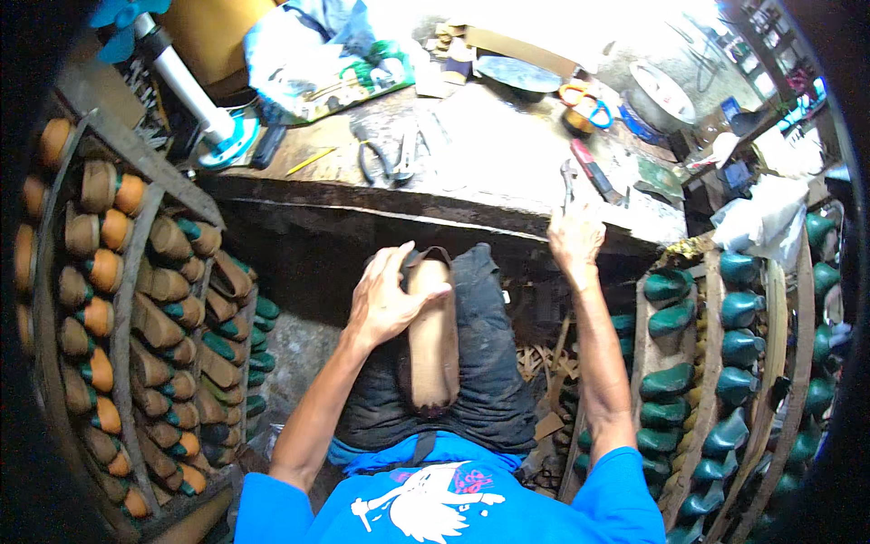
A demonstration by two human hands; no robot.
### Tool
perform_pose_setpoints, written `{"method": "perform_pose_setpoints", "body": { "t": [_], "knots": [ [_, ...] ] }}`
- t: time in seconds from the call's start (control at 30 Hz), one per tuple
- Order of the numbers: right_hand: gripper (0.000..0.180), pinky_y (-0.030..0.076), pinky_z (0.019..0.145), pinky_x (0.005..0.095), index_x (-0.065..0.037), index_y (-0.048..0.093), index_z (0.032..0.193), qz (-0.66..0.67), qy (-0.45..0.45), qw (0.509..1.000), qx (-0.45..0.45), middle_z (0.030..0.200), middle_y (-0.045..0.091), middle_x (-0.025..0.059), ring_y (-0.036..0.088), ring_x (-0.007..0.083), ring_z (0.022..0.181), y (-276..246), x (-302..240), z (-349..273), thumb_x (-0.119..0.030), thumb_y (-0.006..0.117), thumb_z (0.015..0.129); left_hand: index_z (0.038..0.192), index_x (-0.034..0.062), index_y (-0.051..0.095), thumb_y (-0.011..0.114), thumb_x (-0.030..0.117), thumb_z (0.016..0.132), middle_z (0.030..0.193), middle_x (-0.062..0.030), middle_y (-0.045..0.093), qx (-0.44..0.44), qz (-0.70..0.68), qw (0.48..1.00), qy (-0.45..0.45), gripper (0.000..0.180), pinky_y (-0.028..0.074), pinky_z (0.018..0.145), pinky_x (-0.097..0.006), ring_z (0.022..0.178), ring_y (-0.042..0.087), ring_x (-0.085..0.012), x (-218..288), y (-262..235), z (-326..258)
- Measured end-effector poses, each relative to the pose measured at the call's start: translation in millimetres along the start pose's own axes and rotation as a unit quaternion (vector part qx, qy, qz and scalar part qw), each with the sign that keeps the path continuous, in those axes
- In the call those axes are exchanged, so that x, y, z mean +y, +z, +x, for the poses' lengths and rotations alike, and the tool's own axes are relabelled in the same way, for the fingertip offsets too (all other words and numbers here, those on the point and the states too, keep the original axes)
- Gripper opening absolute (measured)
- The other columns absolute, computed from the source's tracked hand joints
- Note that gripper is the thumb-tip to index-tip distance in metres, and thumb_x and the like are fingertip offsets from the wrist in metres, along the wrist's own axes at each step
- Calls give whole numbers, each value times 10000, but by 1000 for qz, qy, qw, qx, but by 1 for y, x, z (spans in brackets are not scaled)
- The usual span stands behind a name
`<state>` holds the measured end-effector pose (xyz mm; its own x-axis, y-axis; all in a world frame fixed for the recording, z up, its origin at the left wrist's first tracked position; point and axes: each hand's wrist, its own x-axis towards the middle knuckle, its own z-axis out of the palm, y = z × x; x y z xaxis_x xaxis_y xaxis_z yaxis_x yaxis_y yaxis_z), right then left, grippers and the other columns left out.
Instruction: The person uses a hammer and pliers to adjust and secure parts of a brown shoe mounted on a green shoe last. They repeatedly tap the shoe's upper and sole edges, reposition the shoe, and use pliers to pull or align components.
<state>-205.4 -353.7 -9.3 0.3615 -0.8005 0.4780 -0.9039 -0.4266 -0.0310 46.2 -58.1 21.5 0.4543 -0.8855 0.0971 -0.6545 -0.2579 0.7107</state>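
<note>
A shoe on its last [431,340] lies sole up on my lap, its tan insole showing and dark upper material gathered around both ends. My left hand [385,295] grips it near the far end, fingers over the left side and thumb across the sole. At the front edge of the bench, my right hand [577,238] is closed around a metal hand tool [568,177]. Only the tool's narrow upper end shows, so its exact kind is unclear. Just right of it lies a red and black utility knife [594,170].
On the wooden bench [480,163] lie dark-handled pliers [373,163], a yellow pencil [311,161] and orange-handled scissors [575,93]. A white-posted fan [186,86] stands at the far left. Racks of shoe lasts flank me, orange-tipped [104,272] on the left, green [666,317] on the right.
</note>
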Motion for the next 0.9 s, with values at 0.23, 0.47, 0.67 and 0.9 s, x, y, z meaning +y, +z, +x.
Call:
{"method": "perform_pose_setpoints", "body": {
  "t": [0.23, 0.47, 0.67, 0.9],
  "knots": [
    [373, 597, 772, 506, 85, 639, 1248, 107, -18, 991, -80, 1068, 669, 231, 706, 377, 873, 33, 49, 25, -252, 644, 1090, 1386, 41, 795, 811, 317, 1057, 1330, -141, 800, -5, -216, 976, 25, 429, 560, 1136, -409, 1306, 727, -277, -7, 45, 11],
    [301, 507, 632, 343, -4, 700, 876, 547, 153, 810, -145, 762, 713, 57, 645, 136, 676, -107, -24, -65, -148, 626, 1130, 1380, 9, 760, 653, 143, 1125, 1315, -67, 791, -33, -426, 902, -67, 307, 521, 1133, -310, 1228, 711, -160, -17, 53, 9],
    [368, 579, 755, 315, 25, 804, 1006, 614, 187, 648, -410, 879, 799, 66, 718, 121, 776, -202, -80, -149, -254, 645, 1185, 1498, 1, 711, 595, 101, 1144, 1374, -103, 778, -21, -390, 920, 6, 386, 498, 1189, -321, 1289, 705, -182, -6, 47, 1],
    [350, 586, 946, 298, 25, 818, 1345, 654, 219, 542, -479, 1203, 845, 87, 748, 113, 1105, -207, -108, -188, -243, 645, 1200, 1605, -1, 622, 583, 146, 1066, 1480, -147, 716, -73, -385, 920, 22, 561, 438, 1272, -375, 1399, 666, -245, 1, 29, -16]
  ]
}}
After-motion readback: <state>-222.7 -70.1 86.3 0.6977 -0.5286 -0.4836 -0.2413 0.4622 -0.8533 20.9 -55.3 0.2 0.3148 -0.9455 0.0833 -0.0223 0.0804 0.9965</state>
